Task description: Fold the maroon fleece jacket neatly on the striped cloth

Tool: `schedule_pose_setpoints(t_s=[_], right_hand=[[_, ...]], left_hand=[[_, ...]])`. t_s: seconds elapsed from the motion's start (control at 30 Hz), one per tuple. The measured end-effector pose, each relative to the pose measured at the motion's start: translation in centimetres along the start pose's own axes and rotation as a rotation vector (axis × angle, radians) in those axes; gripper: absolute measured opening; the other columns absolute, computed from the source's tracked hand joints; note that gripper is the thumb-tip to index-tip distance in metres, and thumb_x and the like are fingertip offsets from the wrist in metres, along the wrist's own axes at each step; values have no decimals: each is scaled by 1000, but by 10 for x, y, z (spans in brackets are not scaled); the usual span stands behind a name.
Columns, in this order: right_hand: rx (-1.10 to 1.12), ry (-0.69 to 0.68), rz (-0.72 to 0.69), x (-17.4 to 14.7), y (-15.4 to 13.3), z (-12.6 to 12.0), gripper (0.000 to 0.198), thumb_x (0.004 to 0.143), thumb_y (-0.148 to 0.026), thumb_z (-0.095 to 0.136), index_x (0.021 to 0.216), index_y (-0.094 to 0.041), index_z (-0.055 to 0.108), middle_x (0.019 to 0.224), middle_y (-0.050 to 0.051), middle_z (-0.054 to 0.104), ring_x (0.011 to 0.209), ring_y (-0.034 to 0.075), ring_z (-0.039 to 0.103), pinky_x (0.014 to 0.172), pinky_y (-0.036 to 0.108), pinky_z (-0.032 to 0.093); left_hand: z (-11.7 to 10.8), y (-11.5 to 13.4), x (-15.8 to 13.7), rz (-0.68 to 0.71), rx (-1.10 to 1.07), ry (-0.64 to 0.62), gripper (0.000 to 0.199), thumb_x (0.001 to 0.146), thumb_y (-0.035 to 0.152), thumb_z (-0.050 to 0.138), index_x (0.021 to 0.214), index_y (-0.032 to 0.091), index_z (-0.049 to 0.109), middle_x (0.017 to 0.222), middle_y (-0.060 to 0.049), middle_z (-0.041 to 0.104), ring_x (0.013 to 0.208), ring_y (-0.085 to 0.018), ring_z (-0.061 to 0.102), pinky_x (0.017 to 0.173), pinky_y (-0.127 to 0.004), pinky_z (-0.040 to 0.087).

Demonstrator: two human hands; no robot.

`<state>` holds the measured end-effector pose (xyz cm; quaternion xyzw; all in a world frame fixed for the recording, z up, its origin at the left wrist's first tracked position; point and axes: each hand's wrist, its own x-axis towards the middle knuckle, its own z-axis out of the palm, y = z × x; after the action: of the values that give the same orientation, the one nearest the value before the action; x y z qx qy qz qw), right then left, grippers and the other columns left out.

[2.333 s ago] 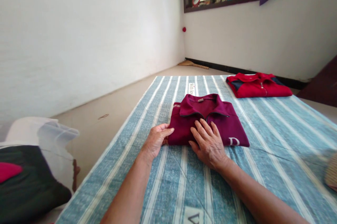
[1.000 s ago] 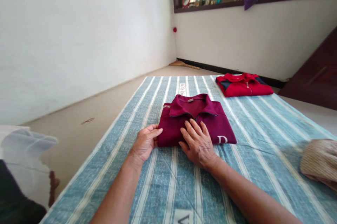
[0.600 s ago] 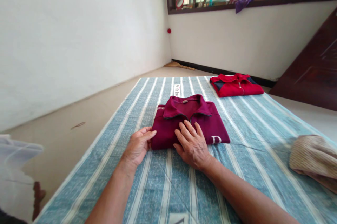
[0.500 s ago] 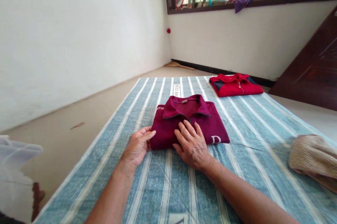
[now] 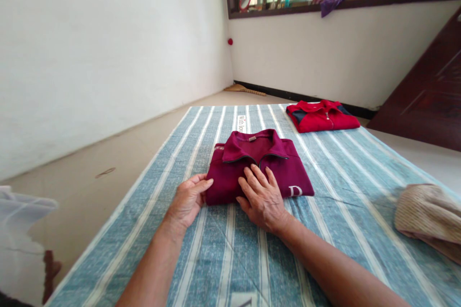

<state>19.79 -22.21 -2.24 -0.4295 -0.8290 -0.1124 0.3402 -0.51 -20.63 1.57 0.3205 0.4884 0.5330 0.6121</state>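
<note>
A folded maroon zip-neck jacket (image 5: 230, 179) lies collar-up on the blue-and-white striped cloth (image 5: 169, 244), with a white letter D on its right front. My left hand (image 5: 189, 199) pinches its lower left corner between thumb and fingers. Flat on its front, just below the zip, rests my right hand (image 5: 262, 197), fingers stretched out and slightly apart. Whatever part of the jacket sits under the right palm is hidden.
A folded red jacket (image 5: 324, 122) with dark blue shoulders lies at the far right of the cloth. Nearer on the right is a crumpled beige knit garment (image 5: 428, 218). A broom (image 5: 245, 89) lies on the floor behind. White fabric (image 5: 21, 230) shows at lower left.
</note>
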Motion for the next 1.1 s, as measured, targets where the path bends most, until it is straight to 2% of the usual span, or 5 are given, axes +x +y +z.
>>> schedule_pose_setpoints(t_s=[0.67, 1.1], right_hand=[[9, 2, 1, -2, 0, 1, 37, 89, -33, 54, 122, -17, 55, 136, 12, 50, 132, 29, 34, 109, 53, 21], [10, 7, 6, -2, 0, 3, 36, 89, -34, 54, 121, -18, 56, 136, 11, 50, 132, 29, 34, 109, 53, 20]], left_hand=[[-4, 1, 1, -40, 64, 45, 20, 68, 14, 71, 86, 11, 63, 69, -5, 70, 55, -16, 65, 52, -26, 54], [-6, 1, 0, -77, 195, 74, 27, 65, 25, 75, 84, 12, 63, 63, -4, 68, 50, -14, 61, 49, -24, 51]])
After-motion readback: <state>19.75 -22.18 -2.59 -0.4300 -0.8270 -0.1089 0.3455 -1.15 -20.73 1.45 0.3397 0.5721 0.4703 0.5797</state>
